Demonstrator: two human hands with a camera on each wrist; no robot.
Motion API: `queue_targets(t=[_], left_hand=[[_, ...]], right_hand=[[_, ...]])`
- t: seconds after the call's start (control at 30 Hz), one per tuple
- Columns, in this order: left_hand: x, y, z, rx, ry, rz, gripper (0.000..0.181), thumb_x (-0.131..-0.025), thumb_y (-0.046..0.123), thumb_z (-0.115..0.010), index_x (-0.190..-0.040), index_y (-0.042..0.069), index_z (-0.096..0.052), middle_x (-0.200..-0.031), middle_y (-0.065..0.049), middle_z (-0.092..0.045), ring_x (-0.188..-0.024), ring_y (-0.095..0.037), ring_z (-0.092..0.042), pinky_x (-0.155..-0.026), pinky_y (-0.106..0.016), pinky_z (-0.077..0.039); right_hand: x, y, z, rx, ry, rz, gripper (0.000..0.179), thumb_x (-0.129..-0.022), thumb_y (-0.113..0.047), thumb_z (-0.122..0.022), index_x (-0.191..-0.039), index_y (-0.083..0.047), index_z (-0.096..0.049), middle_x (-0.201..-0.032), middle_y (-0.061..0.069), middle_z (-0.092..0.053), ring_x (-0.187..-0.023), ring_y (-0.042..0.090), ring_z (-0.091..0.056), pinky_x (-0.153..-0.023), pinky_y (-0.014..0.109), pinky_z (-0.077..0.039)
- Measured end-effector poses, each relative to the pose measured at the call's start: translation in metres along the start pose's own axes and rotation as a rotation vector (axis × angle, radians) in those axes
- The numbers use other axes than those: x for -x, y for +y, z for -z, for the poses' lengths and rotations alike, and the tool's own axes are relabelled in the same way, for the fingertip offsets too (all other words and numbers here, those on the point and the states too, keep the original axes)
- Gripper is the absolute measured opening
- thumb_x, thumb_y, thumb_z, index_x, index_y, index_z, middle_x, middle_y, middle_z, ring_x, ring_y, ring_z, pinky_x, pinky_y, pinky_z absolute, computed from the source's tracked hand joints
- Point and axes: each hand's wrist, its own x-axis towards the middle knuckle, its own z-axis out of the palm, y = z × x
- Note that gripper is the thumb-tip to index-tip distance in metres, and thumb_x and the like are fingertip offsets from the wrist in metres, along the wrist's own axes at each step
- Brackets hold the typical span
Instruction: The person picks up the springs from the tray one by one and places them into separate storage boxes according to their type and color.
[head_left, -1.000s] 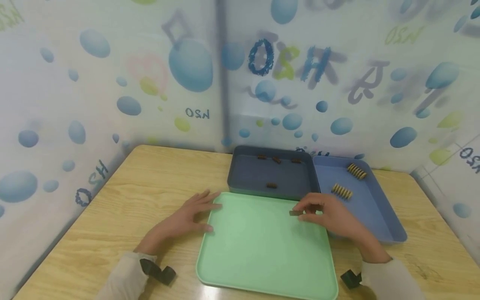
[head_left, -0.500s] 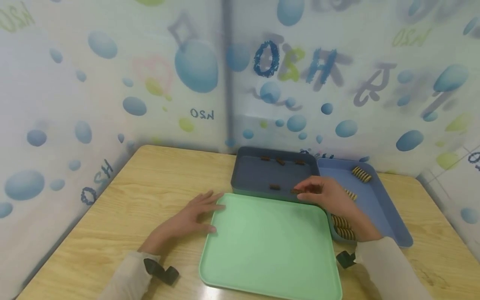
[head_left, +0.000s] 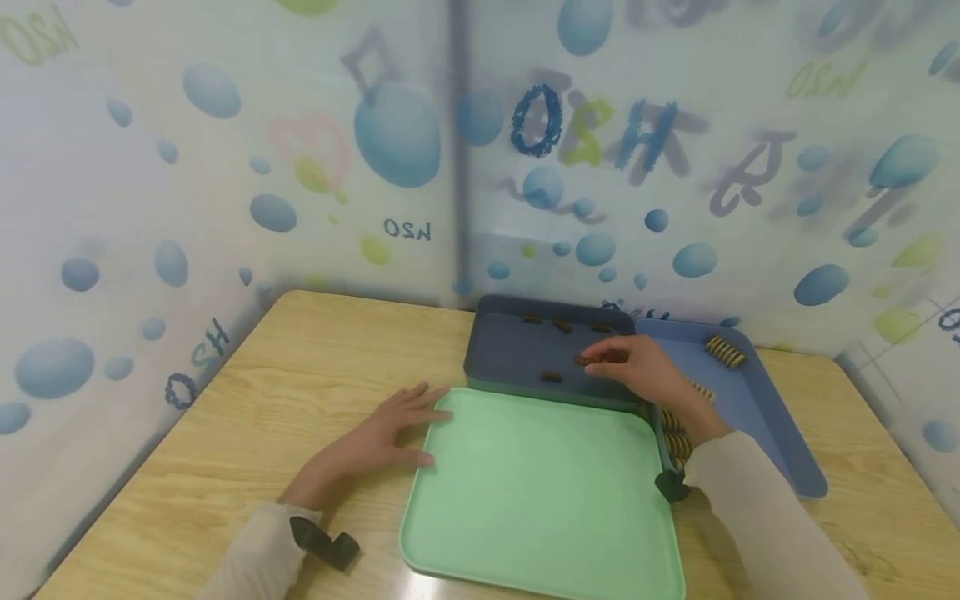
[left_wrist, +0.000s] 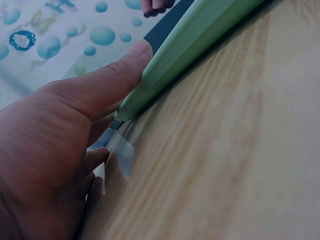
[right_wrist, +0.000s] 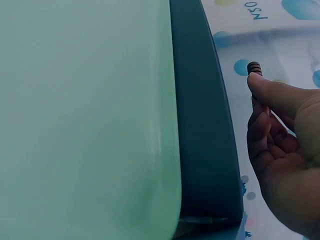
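Over the dark grey-blue tray (head_left: 501, 354), my right hand (head_left: 641, 367) pinches a small dark coil spring (head_left: 583, 361) between thumb and fingers. The right wrist view shows the spring's ribbed end (right_wrist: 254, 67) sticking out past the thumb tip. Several similar small springs lie in that tray, one (head_left: 551, 377) near its front and others along the back. My left hand (head_left: 382, 433) rests with fingers spread at the left edge of the light green tray (head_left: 540, 492). In the left wrist view its thumb (left_wrist: 137, 52) touches the rim.
To the right, a blue tray (head_left: 765, 417) holds larger yellow-and-black springs (head_left: 724, 352), some partly hidden behind my right forearm. The green tray's far edge meets the dark tray's front. A patterned wall sheet (head_left: 337, 167) stands behind the wooden table (head_left: 300, 375).
My right hand has moved with the small spring from above the green tray's back right corner, away from me, to over the dark tray. The left hand stays at the green tray's edge.
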Motion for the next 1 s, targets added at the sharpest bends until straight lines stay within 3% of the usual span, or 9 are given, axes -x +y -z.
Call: queue_targets(t=[0.17, 0.4, 1.0], left_hand=[[0.001, 0.001, 0.001, 0.03, -0.008, 0.009, 0.064, -0.083, 0.043, -0.072, -0.138, 0.015, -0.053, -0.156, -0.006, -0.025, -0.143, -0.039, -0.008, -0.11, -0.061, -0.002], [0.002, -0.001, 0.0, 0.032, -0.009, 0.004, 0.065, -0.083, 0.042, -0.072, -0.138, 0.014, -0.053, -0.156, -0.006, -0.025, -0.143, -0.039, -0.008, -0.11, -0.061, -0.002], [0.001, -0.002, 0.0, 0.018, 0.003, -0.014, 0.064, -0.083, 0.043, -0.072, -0.138, 0.016, -0.053, -0.156, -0.007, -0.025, -0.142, -0.041, -0.009, -0.109, -0.063, -0.003]], right_hand=[[-0.011, 0.007, -0.003, -0.026, -0.003, -0.01, 0.027, -0.087, -0.034, -0.07, -0.11, -0.019, -0.071, -0.106, 0.001, -0.068, -0.096, 0.019, -0.063, -0.081, 0.043, -0.052], [-0.024, 0.014, -0.007, 0.0, 0.001, -0.085, 0.025, -0.088, -0.03, -0.07, -0.111, -0.02, -0.071, -0.111, 0.002, -0.066, -0.103, 0.022, -0.061, -0.086, 0.044, -0.05], [-0.04, 0.019, -0.014, 0.066, -0.024, -0.12, 0.024, -0.088, -0.021, -0.071, -0.11, -0.01, -0.072, -0.109, 0.011, -0.066, -0.101, 0.029, -0.061, -0.083, 0.044, -0.051]])
